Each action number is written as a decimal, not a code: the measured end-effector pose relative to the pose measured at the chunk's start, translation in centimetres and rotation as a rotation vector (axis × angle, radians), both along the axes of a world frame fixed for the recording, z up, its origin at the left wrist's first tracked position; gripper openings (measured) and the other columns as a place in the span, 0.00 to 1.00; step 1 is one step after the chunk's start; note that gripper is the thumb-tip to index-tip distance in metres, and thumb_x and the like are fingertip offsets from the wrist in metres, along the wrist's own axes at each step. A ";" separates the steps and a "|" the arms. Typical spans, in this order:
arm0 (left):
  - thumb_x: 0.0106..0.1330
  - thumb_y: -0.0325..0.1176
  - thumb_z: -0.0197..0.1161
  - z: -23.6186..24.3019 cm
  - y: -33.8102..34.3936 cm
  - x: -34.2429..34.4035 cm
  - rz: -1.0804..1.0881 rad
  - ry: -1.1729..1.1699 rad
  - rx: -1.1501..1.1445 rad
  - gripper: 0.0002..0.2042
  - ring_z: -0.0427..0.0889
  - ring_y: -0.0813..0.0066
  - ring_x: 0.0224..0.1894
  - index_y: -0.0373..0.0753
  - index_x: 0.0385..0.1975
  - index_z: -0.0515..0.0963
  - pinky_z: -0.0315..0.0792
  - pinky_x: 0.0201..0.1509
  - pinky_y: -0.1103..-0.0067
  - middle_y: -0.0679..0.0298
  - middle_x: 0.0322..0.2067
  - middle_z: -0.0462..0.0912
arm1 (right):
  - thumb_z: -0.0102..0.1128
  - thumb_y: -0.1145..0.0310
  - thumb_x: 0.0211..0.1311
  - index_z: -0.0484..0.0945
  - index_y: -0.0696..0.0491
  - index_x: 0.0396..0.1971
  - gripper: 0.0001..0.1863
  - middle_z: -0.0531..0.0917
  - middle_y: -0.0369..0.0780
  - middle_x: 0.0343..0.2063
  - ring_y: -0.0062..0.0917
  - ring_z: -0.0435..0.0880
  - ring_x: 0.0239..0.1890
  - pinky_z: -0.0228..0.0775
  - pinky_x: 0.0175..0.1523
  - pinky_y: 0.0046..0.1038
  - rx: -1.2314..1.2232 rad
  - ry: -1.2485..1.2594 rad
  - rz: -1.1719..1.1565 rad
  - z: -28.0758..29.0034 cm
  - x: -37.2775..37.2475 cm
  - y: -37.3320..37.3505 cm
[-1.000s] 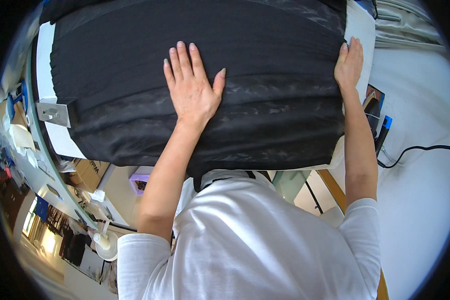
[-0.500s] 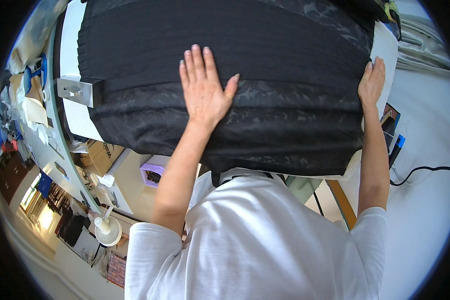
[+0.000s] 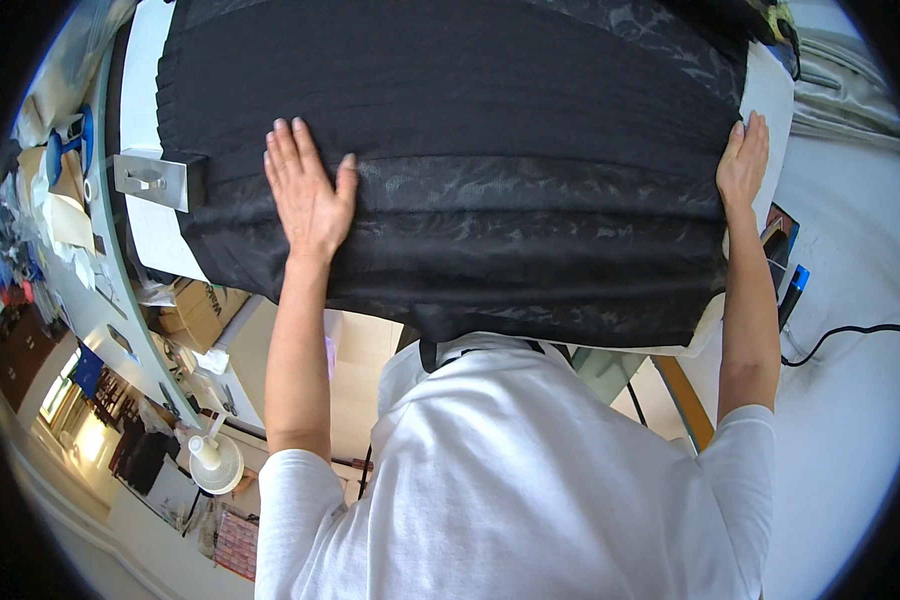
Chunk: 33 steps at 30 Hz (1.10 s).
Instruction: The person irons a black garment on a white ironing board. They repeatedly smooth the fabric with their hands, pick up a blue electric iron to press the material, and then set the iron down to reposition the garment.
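A wide black fabric (image 3: pixel 530 120) with a shiny patterned band covers the table in front of me and hangs over its near edge. My left hand (image 3: pixel 312 195) lies flat on the fabric left of the middle, fingers stretched out and thumb apart. At the fabric's right edge rests my right hand (image 3: pixel 743 165), flat with its fingers extended, partly over the white sheet (image 3: pixel 770 90) beneath. Neither hand holds anything. On the fabric's left edge sits a metal block (image 3: pixel 155 180).
Along the left runs a shelf edge (image 3: pixel 120 290) with papers and tools. Below it are a cardboard box (image 3: pixel 202 318) and a white fan (image 3: pixel 215 462). A black cable (image 3: pixel 840 340) runs along the right, near a silvery curtain (image 3: pixel 845 90).
My left hand has slid left across the fabric, toward the metal block, staying flat. My right hand has hardly moved.
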<state>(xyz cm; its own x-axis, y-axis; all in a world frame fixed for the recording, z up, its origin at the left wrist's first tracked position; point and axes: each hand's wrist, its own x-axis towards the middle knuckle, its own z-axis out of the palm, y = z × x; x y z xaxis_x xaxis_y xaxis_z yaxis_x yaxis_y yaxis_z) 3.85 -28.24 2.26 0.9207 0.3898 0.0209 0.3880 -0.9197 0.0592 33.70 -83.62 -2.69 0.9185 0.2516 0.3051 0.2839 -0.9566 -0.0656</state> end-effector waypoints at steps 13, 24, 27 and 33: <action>0.78 0.43 0.52 1.8 -20.7 12.7 -0.458 -0.114 -0.280 0.30 0.55 0.54 0.81 0.37 0.76 0.63 0.46 0.84 0.58 0.51 0.78 0.59 | 0.43 0.53 0.82 0.68 0.60 0.71 0.30 0.68 0.53 0.73 0.47 0.62 0.77 0.49 0.81 0.45 0.010 0.026 -0.078 0.5 -0.5 1.4; 0.76 0.45 0.49 0.9 -22.9 13.2 -0.519 0.015 -0.180 0.32 0.51 0.54 0.83 0.48 0.79 0.60 0.41 0.85 0.56 0.53 0.80 0.55 | 0.41 0.50 0.82 0.67 0.57 0.72 0.32 0.66 0.51 0.75 0.45 0.59 0.78 0.45 0.82 0.46 0.079 0.028 -0.115 0.6 -1.0 2.1; 0.76 0.43 0.47 1.1 -19.5 10.8 -0.444 0.060 -0.134 0.31 0.49 0.53 0.83 0.47 0.80 0.59 0.39 0.85 0.55 0.53 0.80 0.54 | 0.41 0.50 0.82 0.67 0.57 0.72 0.32 0.66 0.51 0.75 0.45 0.59 0.78 0.46 0.82 0.46 0.073 0.023 -0.129 0.7 -1.2 1.9; 0.77 0.40 0.43 0.3 -12.4 6.4 -0.287 0.044 -0.077 0.31 0.45 0.52 0.84 0.46 0.81 0.56 0.36 0.85 0.56 0.52 0.81 0.50 | 0.45 0.50 0.80 0.67 0.57 0.72 0.32 0.67 0.51 0.74 0.45 0.60 0.78 0.47 0.81 0.46 0.070 0.014 -0.140 1.0 -1.1 2.0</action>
<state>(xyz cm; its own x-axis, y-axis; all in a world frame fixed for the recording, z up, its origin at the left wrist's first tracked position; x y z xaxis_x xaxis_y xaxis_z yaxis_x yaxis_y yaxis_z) 10.22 -40.64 2.58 0.9928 0.1122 -0.0411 0.1165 -0.9857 0.1215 32.57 -81.64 -1.70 0.9473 0.0990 0.3047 0.1462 -0.9798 -0.1363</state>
